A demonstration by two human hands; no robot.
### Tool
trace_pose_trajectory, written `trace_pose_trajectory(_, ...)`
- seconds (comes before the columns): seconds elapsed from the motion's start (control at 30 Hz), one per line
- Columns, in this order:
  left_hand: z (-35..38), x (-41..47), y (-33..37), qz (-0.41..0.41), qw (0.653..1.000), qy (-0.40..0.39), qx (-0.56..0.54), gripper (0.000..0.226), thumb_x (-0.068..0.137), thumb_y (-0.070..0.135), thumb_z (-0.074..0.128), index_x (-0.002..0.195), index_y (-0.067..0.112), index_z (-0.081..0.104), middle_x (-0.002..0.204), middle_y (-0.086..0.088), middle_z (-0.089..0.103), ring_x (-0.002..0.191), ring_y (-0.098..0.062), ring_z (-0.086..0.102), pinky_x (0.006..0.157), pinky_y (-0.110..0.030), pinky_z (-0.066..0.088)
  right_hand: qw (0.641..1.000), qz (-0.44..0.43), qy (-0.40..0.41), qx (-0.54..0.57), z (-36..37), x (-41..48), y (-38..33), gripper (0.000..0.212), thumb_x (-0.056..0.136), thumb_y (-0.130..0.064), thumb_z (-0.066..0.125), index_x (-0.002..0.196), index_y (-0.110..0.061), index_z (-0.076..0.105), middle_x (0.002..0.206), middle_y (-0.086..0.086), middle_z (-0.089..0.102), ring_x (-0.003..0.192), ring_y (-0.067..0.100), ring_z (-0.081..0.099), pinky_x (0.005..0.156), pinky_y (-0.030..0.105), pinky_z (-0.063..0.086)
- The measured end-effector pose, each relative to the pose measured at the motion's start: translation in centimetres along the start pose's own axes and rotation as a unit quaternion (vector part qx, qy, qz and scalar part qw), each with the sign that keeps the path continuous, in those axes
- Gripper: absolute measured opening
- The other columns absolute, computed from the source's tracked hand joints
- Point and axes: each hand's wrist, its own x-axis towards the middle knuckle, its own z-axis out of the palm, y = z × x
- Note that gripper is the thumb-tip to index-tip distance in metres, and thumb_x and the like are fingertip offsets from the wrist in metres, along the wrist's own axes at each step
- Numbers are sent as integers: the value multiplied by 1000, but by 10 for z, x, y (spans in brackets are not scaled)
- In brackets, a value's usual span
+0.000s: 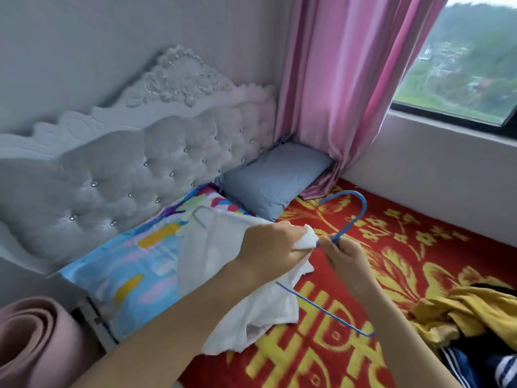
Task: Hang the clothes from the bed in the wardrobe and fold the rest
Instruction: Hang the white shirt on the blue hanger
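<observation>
A white garment hangs over the bed, bunched at its top in my left hand. My right hand grips the neck of a blue wire hanger, whose hook curves up over the bedspread. One hanger arm slants down to the right out of the white cloth; the other arm is hidden inside it. A yellow garment and a navy striped one lie crumpled on the red and yellow bedspread at the right.
A tufted white headboard runs along the left. Against it lie a colourful pillow and a blue pillow. A pink curtain hangs in the corner beside the window. A rolled pink mat stands at bottom left.
</observation>
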Motion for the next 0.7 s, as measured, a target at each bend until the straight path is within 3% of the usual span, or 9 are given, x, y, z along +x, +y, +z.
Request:
trace_pose_trajectory(0.13, -26, 5, -14, 63, 991, 74, 94, 53, 75, 61, 54, 99, 18, 73, 95, -9, 66, 86, -27, 63, 69, -36, 49, 993, -9, 71, 92, -28, 5, -21, 32, 97, -6, 43, 67, -5, 52, 37, -8, 30, 32, -1, 23, 33, 11, 20)
trace_pose_trajectory(0.23, -43, 19, -23, 94, 984, 96, 117, 50, 78, 48, 60, 107, 9, 70, 107, -16, 67, 101, -35, 63, 83, -53, 47, 994, -36, 82, 66, -38, 7, -42, 32, 97, -7, 44, 67, -7, 54, 39, -8, 32, 33, 0, 24, 34, 13, 19)
trace_pose_trajectory(0.33, -59, 39, -14, 158, 976, 104, 112, 48, 79, 38, 65, 113, 4, 67, 98, -14, 70, 92, -32, 67, 89, -60, 42, 992, -67, 105, 35, -38, 9, -70, 30, 96, -7, 47, 66, -3, 54, 41, -10, 33, 34, 0, 26, 36, 12, 21)
trace_pose_trajectory(0.47, -85, 59, 7, 188, 981, 46, -10, 46, 83, 19, 45, 125, 6, 59, 103, -11, 69, 90, -31, 65, 88, -46, 47, 989, -93, 116, 21, -41, 6, -101, 25, 96, -9, 47, 77, 4, 56, 35, -11, 36, 31, 1, 29, 35, 10, 24)
trace_pose_trajectory(0.53, -97, 65, 5, 135, 984, 33, -112, 55, 78, 1, 37, 128, 12, 57, 111, -7, 66, 98, -29, 62, 88, -42, 49, 988, -100, 114, 26, -45, 4, -111, 21, 96, -8, 47, 85, 7, 58, 37, -11, 36, 31, 1, 30, 36, 10, 25)
trace_pose_trajectory(0.6, -111, 76, -1, 88, 977, 46, -191, 55, 77, -9, 38, 118, 17, 63, 109, 3, 64, 103, -21, 60, 93, -35, 47, 987, -106, 124, 5, -48, 1, -116, 23, 95, -10, 49, 84, 8, 58, 44, -3, 38, 33, 1, 31, 38, 12, 26)
trace_pose_trajectory(0.67, -119, 86, 0, 79, 960, 54, -261, 38, 83, 11, 42, 109, 26, 65, 103, 12, 61, 99, -8, 58, 91, -19, 44, 987, -106, 124, -8, -50, -1, -119, 25, 95, -11, 50, 82, 9, 59, 50, 2, 40, 34, 1, 31, 39, 13, 26)
trace_pose_trajectory(0.7, -120, 92, 4, 89, 962, 22, -258, 35, 85, 27, 42, 113, 30, 62, 105, 14, 60, 98, -3, 56, 88, -17, 42, 987, -108, 117, -10, -50, -2, -121, 24, 95, -11, 50, 81, 7, 59, 51, 3, 40, 34, 1, 32, 39, 13, 26)
